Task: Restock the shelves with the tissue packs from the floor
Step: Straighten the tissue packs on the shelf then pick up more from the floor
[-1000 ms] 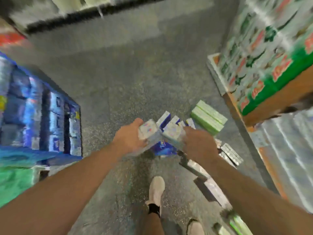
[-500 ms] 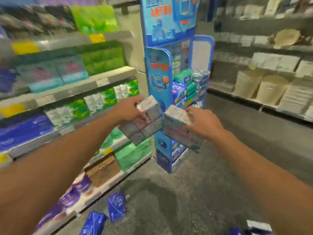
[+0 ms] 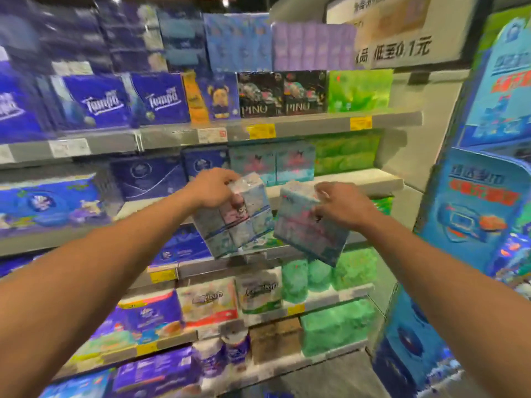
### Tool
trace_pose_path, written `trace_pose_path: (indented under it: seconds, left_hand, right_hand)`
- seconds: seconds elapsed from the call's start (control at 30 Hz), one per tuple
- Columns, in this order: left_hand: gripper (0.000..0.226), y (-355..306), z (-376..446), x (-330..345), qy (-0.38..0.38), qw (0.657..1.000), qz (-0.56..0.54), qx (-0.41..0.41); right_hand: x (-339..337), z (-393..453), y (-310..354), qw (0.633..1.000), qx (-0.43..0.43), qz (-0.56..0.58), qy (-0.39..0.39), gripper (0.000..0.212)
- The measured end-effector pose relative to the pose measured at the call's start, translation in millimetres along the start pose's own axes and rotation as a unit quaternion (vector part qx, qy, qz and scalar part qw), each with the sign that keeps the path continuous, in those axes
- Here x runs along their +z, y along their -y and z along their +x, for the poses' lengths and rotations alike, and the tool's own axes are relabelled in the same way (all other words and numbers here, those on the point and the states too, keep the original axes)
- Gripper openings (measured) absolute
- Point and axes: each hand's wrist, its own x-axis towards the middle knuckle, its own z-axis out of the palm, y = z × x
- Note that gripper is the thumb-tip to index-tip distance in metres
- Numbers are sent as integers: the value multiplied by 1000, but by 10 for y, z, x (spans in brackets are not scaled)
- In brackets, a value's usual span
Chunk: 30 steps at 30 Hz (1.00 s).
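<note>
Both packs are now raised in front of the shelves, no longer beside the blue stand. The left hand fingers clamp one tissue pack; the right hand fingers clamp the other pack at 3 o'clock.

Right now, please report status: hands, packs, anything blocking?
Left hand grips one tissue pack. Right hand grips second pack. Both packs raised before shelf; nothing between.
</note>
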Motion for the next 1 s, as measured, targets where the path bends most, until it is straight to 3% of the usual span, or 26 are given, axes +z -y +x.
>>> trace_pose_path:
  seconds: [0.1,0.17,0.27,0.57,0.73,0.9,1.0]
  left_hand:
    - [52,245,197,-26,-42,999,3,-24]
    - [59,336,315,9,-80,995,49,-20]
    - [60,392,492,109,-122,986,116,4]
    - [62,539,1479,596,-170,933,298,109]
    - [61,526,2002,811,-148,936,312,76]
    - [54,394,2274,966,-113,951,288,21]
    - [52,347,2330,982,-120,952,282,10]
  right_hand:
    - [112,454,100,999,-39,-29,-11,33]
    - [189,719,123,996,-61,-61,-29,40]
    - [360,1105,66,985,-111,-112,-73,57]
    - [1000,2272,-737,930,-252,-173,-205,70]
    - [1027,2879,-1230,931,-285,-181,-136,74]
    - [847,3195,-1223,963,-200,-180,-28,36]
    - [802,3217,-1205,970,-135,-203,6,29]
